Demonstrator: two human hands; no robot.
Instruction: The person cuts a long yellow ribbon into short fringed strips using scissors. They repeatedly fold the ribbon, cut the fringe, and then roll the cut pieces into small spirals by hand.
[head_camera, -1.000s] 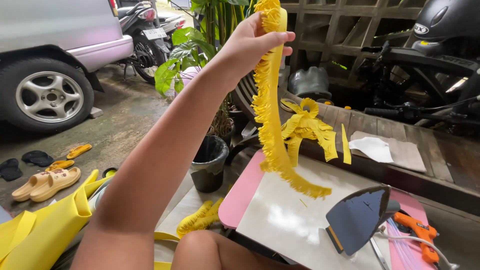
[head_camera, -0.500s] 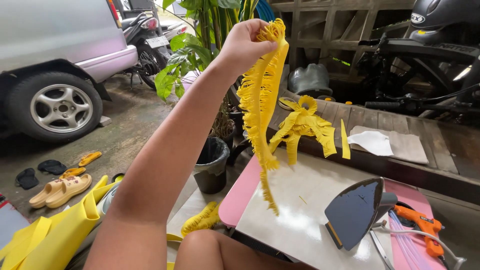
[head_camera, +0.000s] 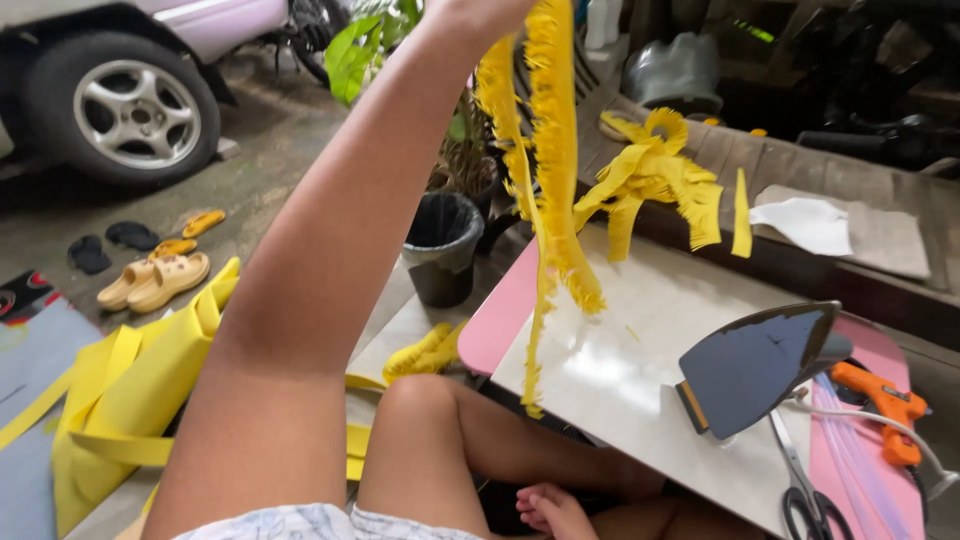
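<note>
Your left hand (head_camera: 478, 12) is up high, right at the top edge of the view. It holds the long yellow fringed paper strip (head_camera: 553, 150), but most of the hand is cut off, so how the fingers close cannot be seen. Your right hand is not in view at all.

The strip hangs down in front of you. Its loose end dangles over the white board on the small pink table (head_camera: 620, 360). It looks all cut into fringe already.

More fringed yellow paper pieces (head_camera: 655, 175) lie in a heap on the wooden bench, so some work looks done. A flat iron (head_camera: 755, 365), scissors (head_camera: 805, 495) and an orange glue gun (head_camera: 885, 405) rest untouched on the table.
</note>
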